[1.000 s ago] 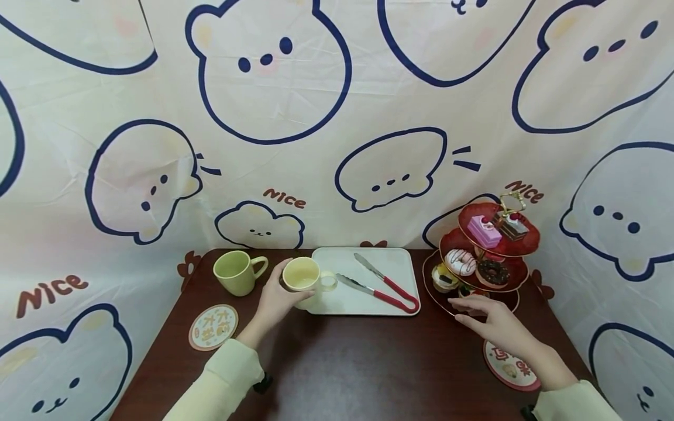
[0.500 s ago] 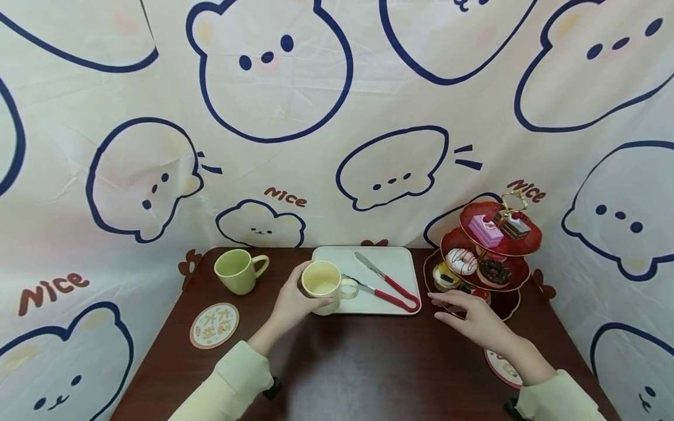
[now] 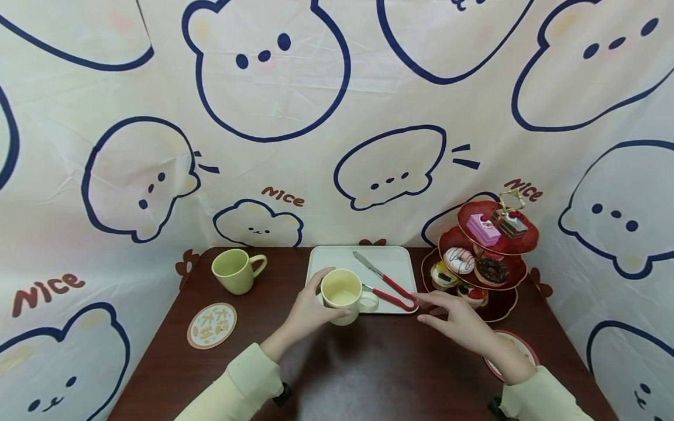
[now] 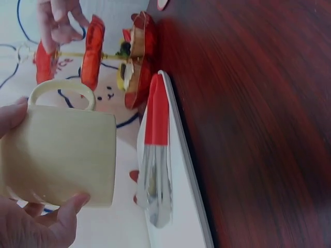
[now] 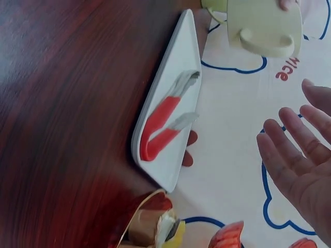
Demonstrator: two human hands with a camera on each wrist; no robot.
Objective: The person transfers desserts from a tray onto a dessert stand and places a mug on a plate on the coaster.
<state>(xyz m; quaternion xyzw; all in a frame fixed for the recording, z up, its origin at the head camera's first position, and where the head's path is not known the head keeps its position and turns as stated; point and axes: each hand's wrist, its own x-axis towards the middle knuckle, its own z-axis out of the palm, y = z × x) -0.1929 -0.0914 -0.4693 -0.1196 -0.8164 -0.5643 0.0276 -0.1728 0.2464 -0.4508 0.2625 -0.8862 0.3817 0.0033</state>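
My left hand (image 3: 312,309) grips a pale yellow mug (image 3: 343,295) round its body, with the handle turned to the right. In the left wrist view the mug (image 4: 64,155) is off the table, thumb and fingers on its side. My right hand (image 3: 457,320) hovers to the right of the mug, its fingers spread and holding nothing, as the right wrist view of the hand (image 5: 305,155) also shows. Behind the mug, red-handled tongs (image 3: 391,285) lie on a white tray (image 3: 326,257). The mug hides part of the tray and one tong arm.
A green mug (image 3: 234,272) stands at the back left, behind a round coaster (image 3: 212,325). At the back right rises a three-tier red stand (image 3: 474,213) with cakes and doughnuts. Another coaster (image 3: 521,345) lies partly under my right forearm. A printed cloth (image 3: 289,169) hangs behind the table.
My left hand has carried the pale yellow mug to the right and nearer to me. My right hand has moved left, away from the tiered stand toward the mug.
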